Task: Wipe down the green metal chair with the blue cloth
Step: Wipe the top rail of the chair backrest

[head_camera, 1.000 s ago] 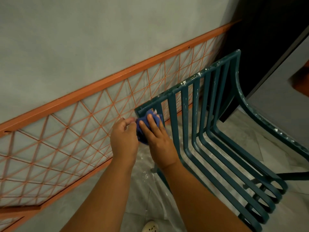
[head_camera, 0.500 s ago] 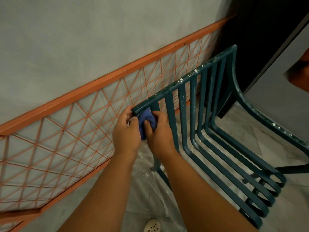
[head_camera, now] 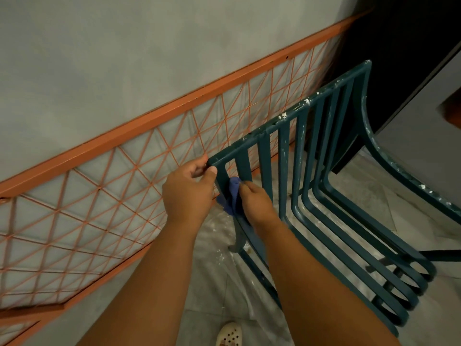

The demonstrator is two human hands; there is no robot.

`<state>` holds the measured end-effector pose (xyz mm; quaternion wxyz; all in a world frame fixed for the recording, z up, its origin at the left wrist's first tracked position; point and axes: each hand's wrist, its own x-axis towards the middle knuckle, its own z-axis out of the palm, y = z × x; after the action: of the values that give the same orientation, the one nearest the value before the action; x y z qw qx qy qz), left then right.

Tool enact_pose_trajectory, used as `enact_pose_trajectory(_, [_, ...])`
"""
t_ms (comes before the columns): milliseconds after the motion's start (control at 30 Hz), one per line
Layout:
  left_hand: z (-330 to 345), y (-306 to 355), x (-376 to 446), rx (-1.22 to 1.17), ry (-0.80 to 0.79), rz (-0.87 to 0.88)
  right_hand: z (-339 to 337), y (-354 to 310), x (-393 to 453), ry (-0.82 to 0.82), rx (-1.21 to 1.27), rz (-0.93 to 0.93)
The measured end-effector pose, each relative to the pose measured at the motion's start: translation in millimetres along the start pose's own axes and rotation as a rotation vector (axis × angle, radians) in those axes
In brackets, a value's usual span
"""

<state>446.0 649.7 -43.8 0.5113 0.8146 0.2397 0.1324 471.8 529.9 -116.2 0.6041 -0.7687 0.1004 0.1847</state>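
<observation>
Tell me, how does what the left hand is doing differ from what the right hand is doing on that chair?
The left hand holds no cloth and pinches the top corner of the green chair; the right hand grips the blue cloth. The left hand sits higher, at the backrest's top rail; the right hand sits lower, against the outermost upright slat. The left hand is outside the frame, the right over the slats. Both touch the chair's same end.

A plain grey wall [head_camera: 104, 58] is seen at the back, with an orange metal lattice frame [head_camera: 104, 176] leaned along its foot. The floor [head_camera: 361, 196] is laid with pale grey tiles dusted with white specks. A dark doorway [head_camera: 399, 33] is found at the upper right, and dim light is cast throughout
</observation>
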Motion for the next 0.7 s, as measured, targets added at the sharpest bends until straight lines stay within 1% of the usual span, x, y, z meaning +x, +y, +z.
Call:
enact_pose_trajectory(67, [1,-1,1,0.039,0.012,0.018,9,-4,-12,0.053,0.085,-0.089])
enact_pose_trajectory(167, [0,-3,3,0.064,0.017,0.036,15,5,-39,0.175,0.039,-0.262])
enact_pose_trajectory(267, [-2,-3,4,0.075,-0.002,0.033,10,-2,-47,0.259,0.114,-0.335])
enact_pose_trajectory(300, [-3,-3,5,0.07,-0.012,0.023,8,-9,-48,0.3,0.131,-0.39])
enact_pose_trajectory(333, [-4,-3,6,0.064,-0.022,0.015,6,-18,-48,0.362,0.116,-0.486])
enact_pose_trajectory(400, [-5,-3,6,0.063,-0.042,0.015,9,-38,-46,0.465,-0.056,-0.732])
enact_pose_trajectory(433, [-5,-3,5,0.069,-0.045,0.026,12,-46,-42,0.49,-0.193,-0.83])
enact_pose_trajectory(467, [-5,-5,5,0.071,-0.044,0.032,15,-52,-37,0.494,-0.343,-0.888])
enact_pose_trajectory(533, [-4,-8,6,0.06,-0.051,0.01,21,-54,-25,0.453,-0.589,-0.881])
enact_pose_trajectory(567, [-5,-9,5,0.044,-0.063,-0.008,23,-50,-22,0.408,-0.663,-0.872])
enact_pose_trajectory(633, [-6,-12,6,0.007,-0.069,-0.027,22,-34,-17,0.334,-0.713,-0.916])
enact_pose_trajectory(700, [-9,-14,6,-0.043,-0.068,-0.07,17,-32,-16,0.325,-0.731,-0.929])
